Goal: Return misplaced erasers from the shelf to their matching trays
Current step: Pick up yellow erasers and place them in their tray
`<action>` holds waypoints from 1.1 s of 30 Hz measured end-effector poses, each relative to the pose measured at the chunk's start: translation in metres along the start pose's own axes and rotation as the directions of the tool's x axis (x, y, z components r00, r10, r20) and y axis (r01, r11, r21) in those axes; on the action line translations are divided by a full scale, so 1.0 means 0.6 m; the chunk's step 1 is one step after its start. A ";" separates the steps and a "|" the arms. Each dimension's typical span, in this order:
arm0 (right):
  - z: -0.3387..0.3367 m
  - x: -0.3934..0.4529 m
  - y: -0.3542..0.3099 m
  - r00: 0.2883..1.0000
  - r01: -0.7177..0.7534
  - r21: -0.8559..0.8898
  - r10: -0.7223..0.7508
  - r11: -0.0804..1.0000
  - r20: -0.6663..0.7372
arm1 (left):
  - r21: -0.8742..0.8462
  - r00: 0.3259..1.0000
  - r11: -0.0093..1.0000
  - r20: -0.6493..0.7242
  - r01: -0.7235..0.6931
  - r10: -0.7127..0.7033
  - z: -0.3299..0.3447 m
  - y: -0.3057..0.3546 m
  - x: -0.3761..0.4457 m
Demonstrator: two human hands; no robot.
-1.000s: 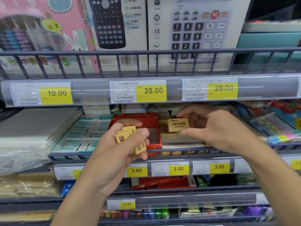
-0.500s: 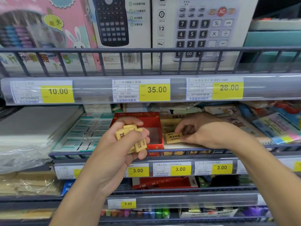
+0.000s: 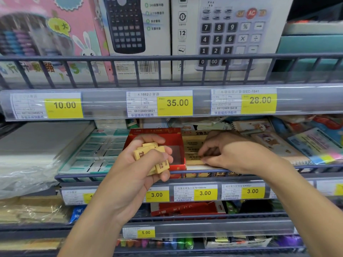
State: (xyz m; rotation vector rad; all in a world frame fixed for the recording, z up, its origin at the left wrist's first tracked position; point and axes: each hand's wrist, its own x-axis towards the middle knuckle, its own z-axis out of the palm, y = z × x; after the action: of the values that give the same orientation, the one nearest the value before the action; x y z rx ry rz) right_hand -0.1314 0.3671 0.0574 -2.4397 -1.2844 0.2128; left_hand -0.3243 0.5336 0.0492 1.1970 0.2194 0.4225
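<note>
Several small yellow rectangular erasers (image 3: 150, 158) sit clutched in our left hand (image 3: 143, 169) before the red cardboard tray (image 3: 159, 138), while our right hand (image 3: 230, 153) pinches one yellow eraser (image 3: 194, 158) in the yellow tray (image 3: 193, 138) beside it.

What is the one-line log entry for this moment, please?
left hand: holds several yellow erasers | right hand: places one eraser in yellow tray | red tray: beside it
</note>
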 end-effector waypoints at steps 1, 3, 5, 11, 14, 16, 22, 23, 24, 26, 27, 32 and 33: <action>0.001 0.001 0.000 1.000 0.001 -0.016 -0.001 1.000 0.004 | 0.003 1.000 1.000 0.000 0.001 -0.001 0.001 -0.001 0.000; 0.003 0.005 0.001 1.000 -0.002 -0.027 0.003 1.000 0.009 | 0.004 1.000 1.000 0.000 0.001 -0.001 0.001 0.000 -0.001; 0.003 0.007 0.003 1.000 0.000 -0.036 0.000 0.999 0.011 | 0.000 1.000 1.000 0.000 0.001 -0.001 0.001 0.000 -0.002; -0.003 0.003 -0.007 0.999 -0.040 -0.100 0.042 0.994 0.019 | -0.013 1.000 1.000 0.003 0.006 -0.006 0.008 0.004 -0.011; -0.006 -0.030 -0.039 0.991 0.081 0.005 -0.080 0.997 -0.107 | -0.016 1.000 1.000 0.017 0.003 -0.003 0.014 0.004 -0.015; 0.002 -0.056 -0.074 0.955 0.282 0.276 -0.243 0.919 -0.168 | -0.002 1.000 1.000 0.027 0.003 -0.002 0.018 0.002 -0.017; 0.018 -0.079 -0.108 0.914 0.399 0.408 -0.319 0.821 -0.252 | -0.005 0.999 1.000 0.038 -0.018 0.018 0.017 0.002 -0.020; 0.019 -0.080 -0.111 0.917 0.394 0.441 -0.313 0.806 -0.248 | -0.002 0.999 1.000 0.040 -0.022 0.022 0.017 0.001 -0.019; 0.022 -0.080 -0.113 0.917 0.393 0.439 -0.309 0.808 -0.251 | 0.000 0.999 1.000 0.046 -0.024 0.024 0.018 0.000 -0.019; 0.031 -0.079 -0.120 0.912 0.390 0.389 -0.292 0.835 -0.286 | 0.000 0.998 1.000 0.068 -0.020 0.020 0.021 -0.001 -0.020; 0.035 -0.078 -0.122 0.911 0.386 0.400 -0.274 0.831 -0.309 | -0.005 0.997 1.000 0.075 -0.017 0.018 0.022 -0.001 -0.021; 0.034 -0.080 -0.113 0.915 0.387 0.707 -0.152 0.592 -0.373 | -0.040 0.998 0.999 0.061 -0.032 0.034 0.019 0.001 -0.024; 0.034 -0.080 -0.110 0.919 0.378 0.755 -0.117 0.536 -0.377 | -0.036 0.998 0.999 0.049 -0.038 0.039 0.019 0.000 -0.024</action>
State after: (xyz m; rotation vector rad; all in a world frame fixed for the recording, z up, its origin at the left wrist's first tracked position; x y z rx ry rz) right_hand -0.2154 0.3668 0.0628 -1.3917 -1.0449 0.2869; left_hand -0.3329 0.5179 0.0523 1.1771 0.1459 0.4284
